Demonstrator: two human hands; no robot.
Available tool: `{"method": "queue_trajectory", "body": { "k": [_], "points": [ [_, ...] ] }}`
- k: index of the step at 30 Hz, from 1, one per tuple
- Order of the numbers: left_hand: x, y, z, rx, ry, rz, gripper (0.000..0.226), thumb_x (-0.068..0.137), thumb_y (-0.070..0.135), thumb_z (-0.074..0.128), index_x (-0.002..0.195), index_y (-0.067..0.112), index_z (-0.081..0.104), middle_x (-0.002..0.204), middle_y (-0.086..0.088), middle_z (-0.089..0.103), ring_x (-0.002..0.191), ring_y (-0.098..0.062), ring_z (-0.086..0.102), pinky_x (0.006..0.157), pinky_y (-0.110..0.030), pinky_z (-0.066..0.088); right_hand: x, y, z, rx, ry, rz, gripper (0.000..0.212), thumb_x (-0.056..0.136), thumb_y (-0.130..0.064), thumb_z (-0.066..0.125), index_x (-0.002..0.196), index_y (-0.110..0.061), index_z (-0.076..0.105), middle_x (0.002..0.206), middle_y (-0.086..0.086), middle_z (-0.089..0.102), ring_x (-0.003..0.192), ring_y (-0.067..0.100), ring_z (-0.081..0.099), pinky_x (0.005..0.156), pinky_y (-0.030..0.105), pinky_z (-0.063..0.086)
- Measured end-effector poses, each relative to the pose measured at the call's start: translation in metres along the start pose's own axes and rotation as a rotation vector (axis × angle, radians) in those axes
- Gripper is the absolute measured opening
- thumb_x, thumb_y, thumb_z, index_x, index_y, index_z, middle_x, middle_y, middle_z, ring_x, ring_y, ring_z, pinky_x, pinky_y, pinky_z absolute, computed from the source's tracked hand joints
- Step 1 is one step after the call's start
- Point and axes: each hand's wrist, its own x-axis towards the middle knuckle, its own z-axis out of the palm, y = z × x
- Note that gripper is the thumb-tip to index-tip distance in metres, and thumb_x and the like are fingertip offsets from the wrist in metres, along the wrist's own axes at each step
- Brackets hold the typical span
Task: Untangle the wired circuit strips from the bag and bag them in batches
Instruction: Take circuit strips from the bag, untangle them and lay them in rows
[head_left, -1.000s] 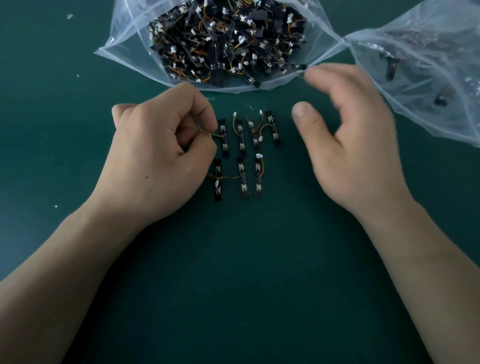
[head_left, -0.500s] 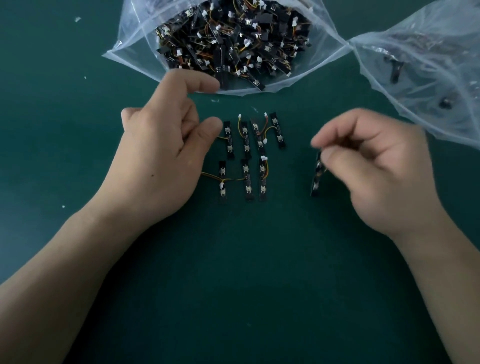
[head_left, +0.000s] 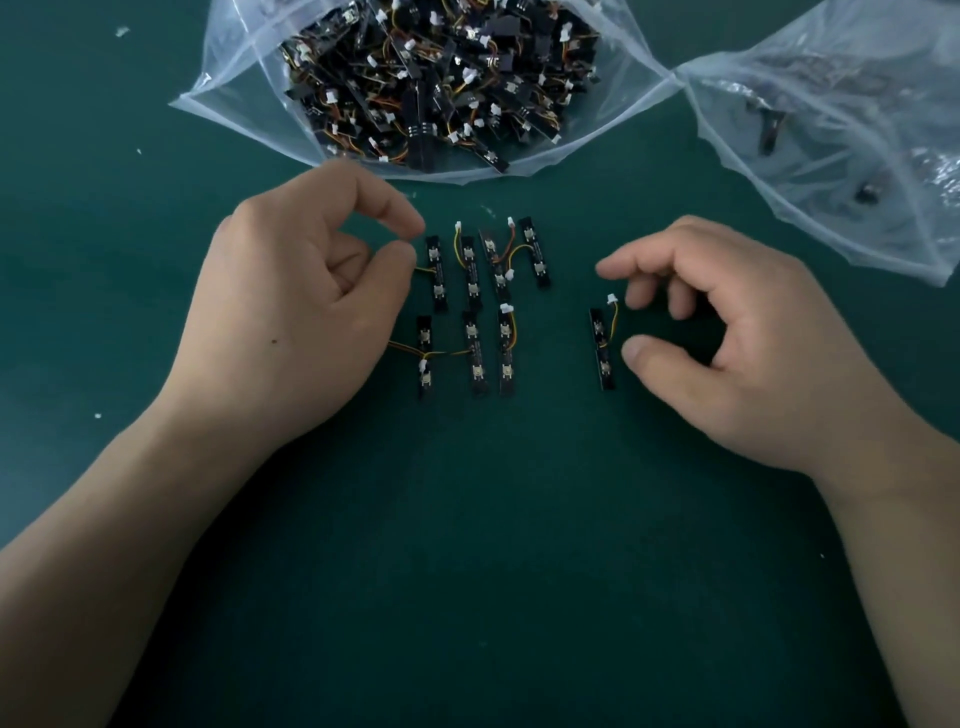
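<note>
Covering the whole view, the green table (head_left: 467, 597) carries two clear bags; the full bag (head_left: 234, 88) lies at the far side, packed with tangled strips, and the second bag (head_left: 831, 171) at the right holds only a few pieces. The left hand (head_left: 291, 322) is loosely curled, thumb and forefinger apart and holding nothing; a yellow wire ends at its thumb, and I cannot tell if they touch. The right hand (head_left: 753, 353) is also relaxed and empty, its thumb just beside the single strip (head_left: 602, 351). Between the hands, seven sorted strips (head_left: 475, 312) lie in two rows.

I judge several risks from here; the wire of the lower left strip goes under the left hand, so moving that hand could drag the row crooked; two lower wires cross and may tangle again; the single strip lies apart and could be missed in the batch count; the full bag's mouth is near the upper row, so spilled pieces could mix in.
</note>
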Motion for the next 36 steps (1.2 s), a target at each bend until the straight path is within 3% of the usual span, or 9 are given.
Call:
{"method": "queue_trajectory", "body": {
  "k": [4, 7, 17, 23, 31, 36],
  "points": [
    [-0.002, 0.002, -0.004, -0.02, -0.019, -0.021, 0.022, 0.09, 0.006, 0.06, 0.092, 0.026, 0.067, 0.049, -0.008, 0.05, 0.038, -0.017, 0.03, 0.042, -0.011, 0.028, 0.0, 0.0, -0.001, 0.006, -0.022, -0.029, 0.042, 0.08, -0.022, 0.073, 0.121, -0.026, 0.067, 0.098, -0.011, 0.06, 0.088, 0.02, 0.055, 0.079, 0.036, 0.047],
    [-0.003, 0.005, -0.004, 0.006, -0.041, -0.011, 0.026, 0.087, 0.002, 0.059, 0.088, 0.027, 0.067, 0.05, -0.009, 0.051, 0.04, -0.024, 0.033, 0.042, -0.008, 0.027, 0.001, -0.002, 0.002, 0.018, -0.004, -0.049, 0.039, 0.08, -0.022, 0.075, 0.118, -0.025, 0.069, 0.097, -0.01, 0.063, 0.085, 0.02, 0.055, 0.077, 0.038, 0.048],
    [-0.004, 0.003, -0.002, 0.028, -0.052, 0.045, 0.025, 0.087, 0.0, 0.061, 0.087, 0.024, 0.068, 0.05, -0.006, 0.049, 0.039, -0.014, 0.03, 0.044, -0.006, 0.026, 0.007, -0.014, 0.017, 0.014, 0.007, -0.092, 0.033, 0.084, -0.023, 0.074, 0.117, -0.026, 0.071, 0.096, -0.016, 0.06, 0.082, 0.015, 0.055, 0.072, 0.037, 0.05],
    [-0.002, 0.004, -0.004, 0.022, -0.069, 0.042, 0.023, 0.091, 0.004, 0.06, 0.087, 0.026, 0.069, 0.051, -0.006, 0.052, 0.044, -0.026, 0.04, 0.043, -0.011, 0.028, 0.009, -0.014, 0.018, 0.002, 0.011, -0.098, 0.031, 0.085, -0.026, 0.073, 0.116, -0.026, 0.071, 0.095, -0.017, 0.059, 0.078, 0.016, 0.055, 0.069, 0.039, 0.049],
    [-0.001, 0.006, -0.005, 0.026, -0.035, 0.063, 0.031, 0.086, -0.002, 0.058, 0.076, 0.025, 0.068, 0.058, -0.005, 0.056, 0.052, -0.027, 0.047, 0.044, -0.016, 0.029, 0.009, -0.012, 0.018, 0.043, 0.029, -0.107, 0.033, 0.084, -0.023, 0.075, 0.116, -0.025, 0.071, 0.098, -0.016, 0.065, 0.073, 0.02, 0.054, 0.068, 0.043, 0.05],
    [-0.001, 0.008, -0.004, 0.025, -0.035, 0.086, 0.034, 0.085, -0.007, 0.058, 0.076, 0.023, 0.07, 0.047, -0.005, 0.045, 0.047, -0.023, 0.041, 0.044, -0.011, 0.025, 0.008, -0.011, 0.018, 0.052, 0.042, -0.128, 0.028, 0.083, -0.022, 0.081, 0.11, -0.025, 0.072, 0.099, -0.012, 0.066, 0.076, 0.019, 0.054, 0.069, 0.037, 0.048]
  ]
}}
